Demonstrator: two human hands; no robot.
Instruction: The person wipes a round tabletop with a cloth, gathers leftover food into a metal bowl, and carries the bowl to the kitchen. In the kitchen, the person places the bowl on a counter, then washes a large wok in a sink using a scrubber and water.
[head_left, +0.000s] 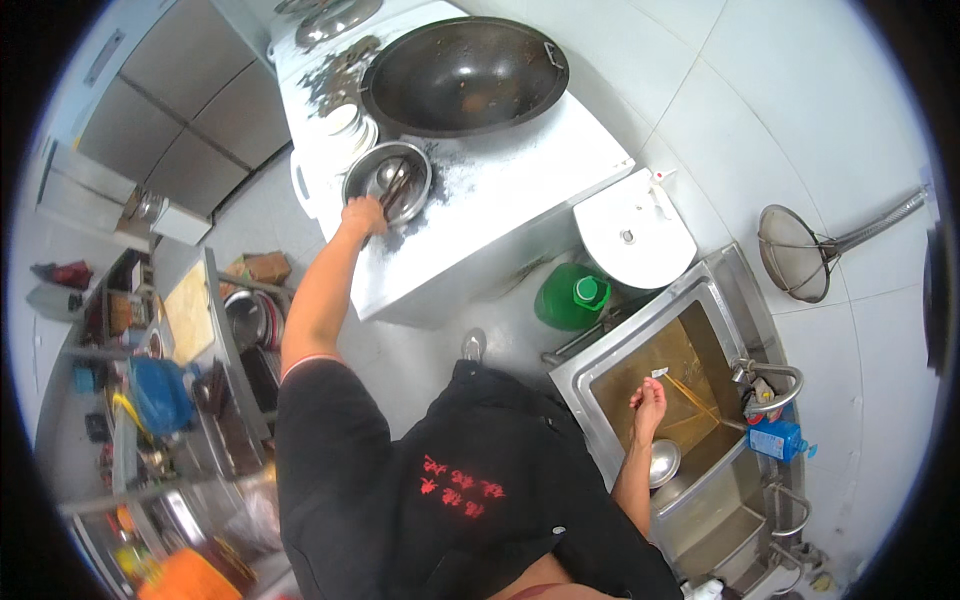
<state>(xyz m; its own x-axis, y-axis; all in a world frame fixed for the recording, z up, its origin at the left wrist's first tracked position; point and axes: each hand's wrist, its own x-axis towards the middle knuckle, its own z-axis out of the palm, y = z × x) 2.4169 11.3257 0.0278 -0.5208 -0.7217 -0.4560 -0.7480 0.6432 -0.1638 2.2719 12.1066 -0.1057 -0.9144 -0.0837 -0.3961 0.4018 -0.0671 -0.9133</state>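
Note:
My left hand (365, 216) grips the near rim of a stainless steel bowl (421, 193) on the white counter. Inside the bowl lie a rounded metal piece, perhaps a ladle head, and dark slender utensils. Over the steel sink basin (686, 300) hovers my right hand (649, 405), its fingers loosely curled. A small white scrap (659, 373) is just beyond those fingertips; whether they touch it is unclear. Wooden chopsticks (694, 396) rest in the brownish water of the basin. Beside my right wrist is a shiny round metal bowl or lid (664, 463), partly hidden by the forearm.
A large black wok (465, 79) and stacked white dishes (351, 133) stand on the counter (517, 180). Between counter and sink are a white washbasin (630, 244) and a green jug (571, 298). A wire strainer (796, 251) hangs on the wall. Cluttered shelves (225, 420) line the left.

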